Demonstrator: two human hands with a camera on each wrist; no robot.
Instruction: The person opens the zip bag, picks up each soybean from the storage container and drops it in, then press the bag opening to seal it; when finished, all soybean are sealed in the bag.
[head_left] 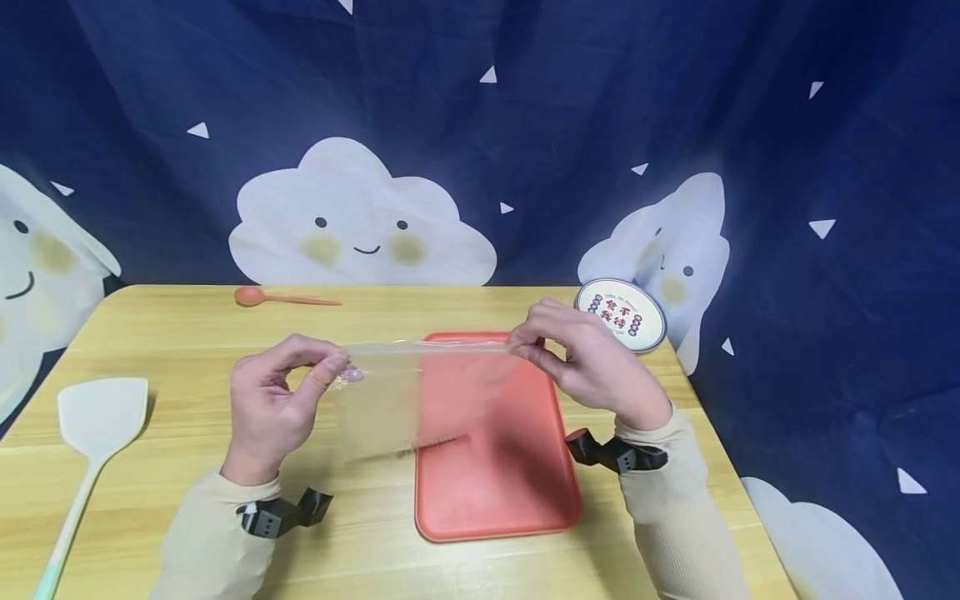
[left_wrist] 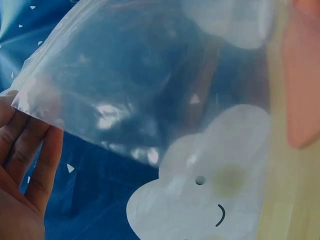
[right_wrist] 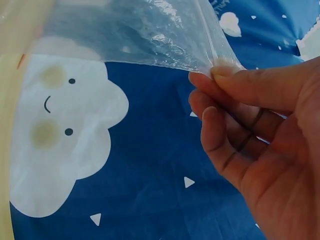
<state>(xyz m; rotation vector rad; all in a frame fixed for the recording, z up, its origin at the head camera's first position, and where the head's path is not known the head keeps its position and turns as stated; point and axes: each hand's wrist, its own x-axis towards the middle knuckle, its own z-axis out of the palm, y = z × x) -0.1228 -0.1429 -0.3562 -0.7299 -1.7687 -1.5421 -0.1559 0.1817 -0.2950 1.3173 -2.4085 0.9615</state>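
Between the two hands hangs a clear zip-top plastic bag (head_left: 382, 400), its zip edge stretched sideways at the top. My left hand (head_left: 273, 400) pinches one upper corner between thumb and forefinger. At the opposite corner my right hand (head_left: 588, 358) pinches the zip edge, with the thumb and fingertips (right_wrist: 227, 75) plain in the right wrist view. A red tray (head_left: 498, 500) lies on the table below, partly seen through the bag. A thin dark line runs along the bag's lower part; whether it is an edge, a shadow or an object I cannot tell.
A white spatula (head_left: 105, 417) lies on the wooden table (head_left: 187, 358) at the left. An orange spoon (head_left: 251, 297) rests near the back edge. At the back right stands an oval white plaque-like item (head_left: 621, 315) with red characters. A blue cloud-print curtain (head_left: 540, 125) hangs behind.
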